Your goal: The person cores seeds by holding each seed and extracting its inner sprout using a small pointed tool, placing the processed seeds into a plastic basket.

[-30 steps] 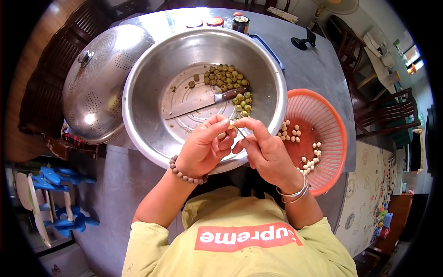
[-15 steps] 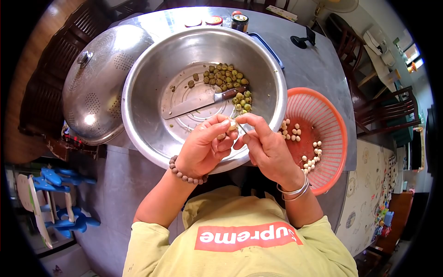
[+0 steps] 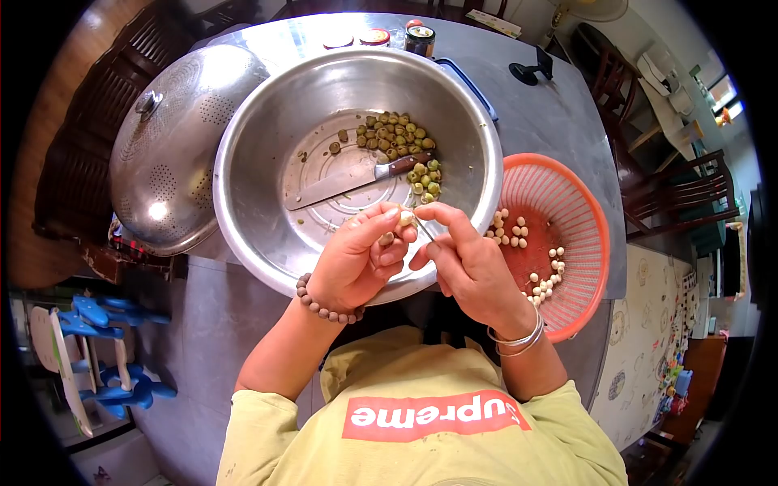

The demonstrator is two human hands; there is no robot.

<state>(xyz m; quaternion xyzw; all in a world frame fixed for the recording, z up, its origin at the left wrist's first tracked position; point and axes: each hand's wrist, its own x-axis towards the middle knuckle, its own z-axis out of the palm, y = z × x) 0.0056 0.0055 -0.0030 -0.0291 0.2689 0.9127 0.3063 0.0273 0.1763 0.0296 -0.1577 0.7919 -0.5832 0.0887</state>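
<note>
My left hand (image 3: 365,249) pinches a pale round seed (image 3: 406,218) over the near right part of the steel basin (image 3: 267,105); another pale seed (image 3: 386,239) shows among its fingers. A thin pointed tool (image 3: 424,231) is held in my right hand (image 3: 462,257), its tip at the pinched seed. Inside the basin lie a knife (image 3: 344,184) with a dark handle and several green-brown pods (image 3: 393,134). Greener pods (image 3: 426,180) sit beside the handle. To the right, an orange basket (image 3: 596,251) contains several whitish seeds (image 3: 554,267).
A domed steel lid (image 3: 174,146) with holes stands left of the basin. Jars (image 3: 420,39) and a black stand (image 3: 531,71) are on the grey table (image 3: 559,105). A blue-edged tray (image 3: 466,85) lies behind the basin. Chairs stand around.
The pale seed shows more clearly between my left fingertips. My right hand and the thin tool have shifted only slightly at it.
</note>
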